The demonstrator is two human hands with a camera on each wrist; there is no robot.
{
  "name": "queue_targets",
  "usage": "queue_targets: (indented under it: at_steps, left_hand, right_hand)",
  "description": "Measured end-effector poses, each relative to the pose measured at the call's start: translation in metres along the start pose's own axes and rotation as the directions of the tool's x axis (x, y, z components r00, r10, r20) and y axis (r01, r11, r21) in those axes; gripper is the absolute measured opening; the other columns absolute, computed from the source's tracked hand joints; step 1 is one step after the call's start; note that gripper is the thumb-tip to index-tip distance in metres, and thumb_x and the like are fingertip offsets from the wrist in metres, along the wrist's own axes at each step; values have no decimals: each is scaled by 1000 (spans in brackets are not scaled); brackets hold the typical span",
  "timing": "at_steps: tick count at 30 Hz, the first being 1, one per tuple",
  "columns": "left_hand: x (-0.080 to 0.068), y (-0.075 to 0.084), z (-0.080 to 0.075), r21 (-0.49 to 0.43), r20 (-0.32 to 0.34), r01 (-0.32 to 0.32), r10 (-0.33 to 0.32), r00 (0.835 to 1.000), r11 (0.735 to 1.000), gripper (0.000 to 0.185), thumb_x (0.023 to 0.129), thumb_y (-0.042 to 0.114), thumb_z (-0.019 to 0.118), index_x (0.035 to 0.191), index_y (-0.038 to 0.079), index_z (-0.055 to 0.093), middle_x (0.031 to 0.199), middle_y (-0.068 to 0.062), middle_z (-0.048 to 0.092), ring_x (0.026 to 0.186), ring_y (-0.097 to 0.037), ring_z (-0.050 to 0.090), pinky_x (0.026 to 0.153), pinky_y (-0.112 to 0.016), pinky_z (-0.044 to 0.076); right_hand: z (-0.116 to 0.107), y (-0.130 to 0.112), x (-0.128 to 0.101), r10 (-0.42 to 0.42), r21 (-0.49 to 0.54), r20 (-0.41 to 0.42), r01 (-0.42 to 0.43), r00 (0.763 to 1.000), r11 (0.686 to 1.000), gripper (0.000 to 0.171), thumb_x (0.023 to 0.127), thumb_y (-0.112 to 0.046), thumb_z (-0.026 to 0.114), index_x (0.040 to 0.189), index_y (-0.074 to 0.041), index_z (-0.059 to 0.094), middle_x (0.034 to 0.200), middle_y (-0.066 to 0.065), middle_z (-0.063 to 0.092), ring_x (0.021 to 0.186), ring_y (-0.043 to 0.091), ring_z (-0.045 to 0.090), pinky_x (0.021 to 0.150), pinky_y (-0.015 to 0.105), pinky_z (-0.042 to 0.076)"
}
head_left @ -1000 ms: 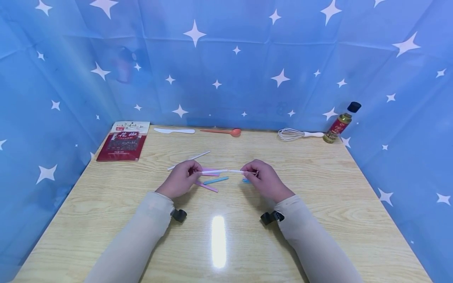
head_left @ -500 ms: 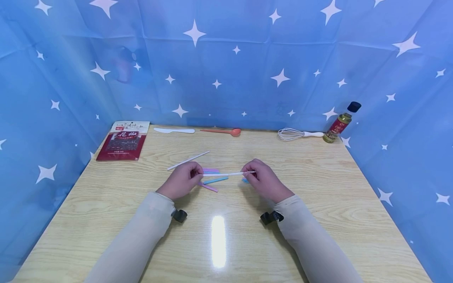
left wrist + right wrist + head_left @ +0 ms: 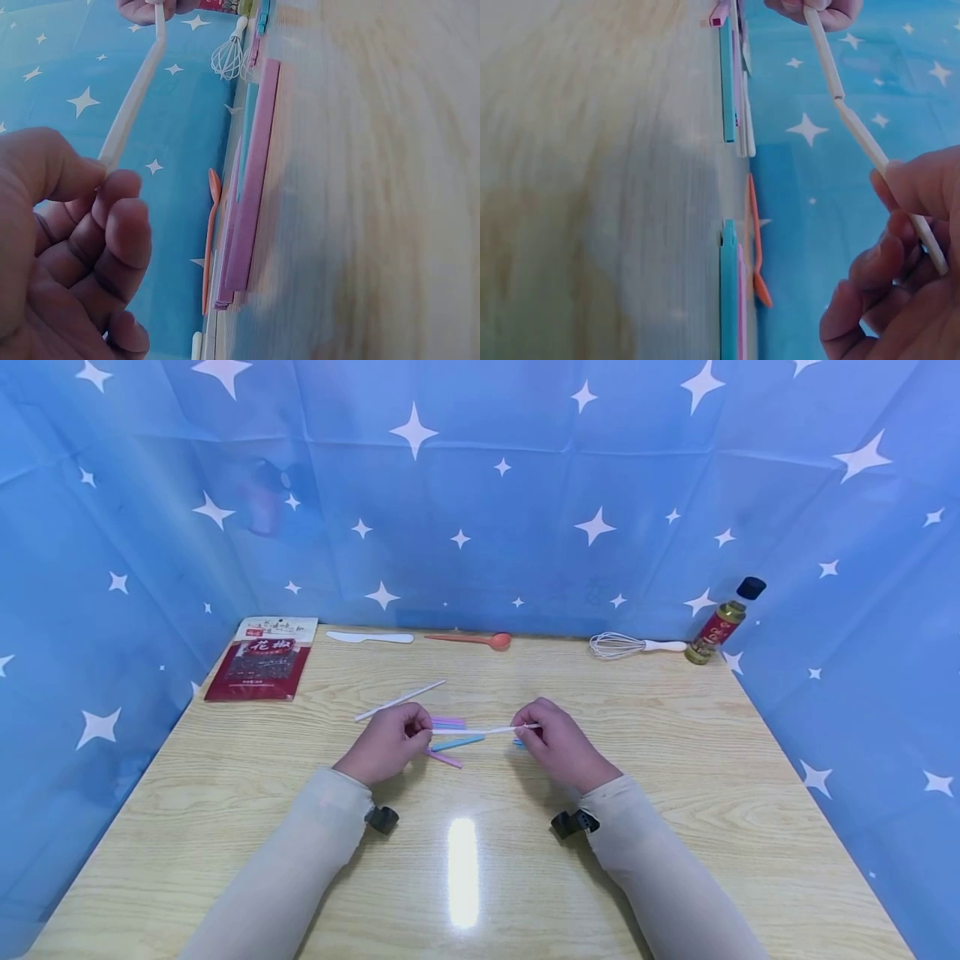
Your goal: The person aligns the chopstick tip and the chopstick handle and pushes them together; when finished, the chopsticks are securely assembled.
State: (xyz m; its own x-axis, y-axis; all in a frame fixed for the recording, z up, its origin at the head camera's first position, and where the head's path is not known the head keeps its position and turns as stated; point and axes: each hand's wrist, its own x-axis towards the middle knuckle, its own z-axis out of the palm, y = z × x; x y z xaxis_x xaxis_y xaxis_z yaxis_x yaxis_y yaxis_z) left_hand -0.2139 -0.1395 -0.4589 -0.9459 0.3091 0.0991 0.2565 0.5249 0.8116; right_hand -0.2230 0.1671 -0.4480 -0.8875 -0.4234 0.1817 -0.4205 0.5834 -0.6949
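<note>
Both hands pinch one thin white plastic straw (image 3: 483, 729) by its ends: the left hand (image 3: 384, 745) holds the left end between thumb and curled fingers (image 3: 120, 217), and the right hand (image 3: 558, 742) holds the right end in the same manner, its fingers (image 3: 900, 255) closed round the shaft. The straw is held just above the table, spanning the gap between the hands near the middle of the light wood-grain tabletop (image 3: 675, 760). In the right wrist view the straw (image 3: 847, 112) shows a kink partway along its length.

Directly below the held straw, several short coloured plastic straw pieces lie on the table: a pink piece (image 3: 448, 722) just right of the left hand, a blue piece (image 3: 457, 743) nearer the viewer, a second pink piece (image 3: 444, 759) near the left hand's knuckles, and a further blue piece (image 3: 518, 742) touching or just beside the right hand. A second long white straw (image 3: 400, 701) lies on the table at an angle, just beyond the left hand.

Along the far edge, left to right: a red printed spice packet (image 3: 261, 658), a white plastic knife (image 3: 369, 637), an orange plastic spoon (image 3: 468, 639), a white-handled wire whisk (image 3: 633, 645) and a small oil bottle with a black cap (image 3: 724, 620). A blue star-patterned cloth (image 3: 480, 485) encloses the table on three sides.
</note>
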Motion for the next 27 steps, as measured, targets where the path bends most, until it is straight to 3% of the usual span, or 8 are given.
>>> queue_targets:
  at_steps: [8, 19, 27]
  left_hand:
    - [0, 1, 1, -10, -32, -8, 8, 999, 1000, 6, 98, 7, 65, 95, 11, 67, 87, -2, 65, 76, -17, 57, 66, -28, 49]
    - [0, -1, 3, -61, -76, -13, 8, 997, 998, 7, 102, 9, 67, 105, 5, 71, 90, 0, 67, 87, -18, 63, 79, -35, 53]
    - [-1, 2, 3, -74, -86, -37, 30, 996, 997, 4, 102, 10, 69, 103, 11, 73, 91, 0, 68, 89, -18, 63, 83, -37, 52]
  right_hand:
    - [3, -2, 0, 31, 15, -4, -31, 1000, 999, 6, 106, -7, 61, 105, -7, 67, 96, 5, 56, 82, 17, 53, 73, 27, 48]
    - [3, -2, -2, 76, 131, -23, -72, 997, 989, 11, 109, -14, 59, 113, -8, 67, 104, 5, 63, 82, 21, 56, 72, 29, 50]
    - [4, -3, -2, 119, 246, 3, -116, 993, 962, 10, 108, -15, 61, 113, -7, 65, 96, 7, 62, 76, 21, 54, 67, 29, 48]
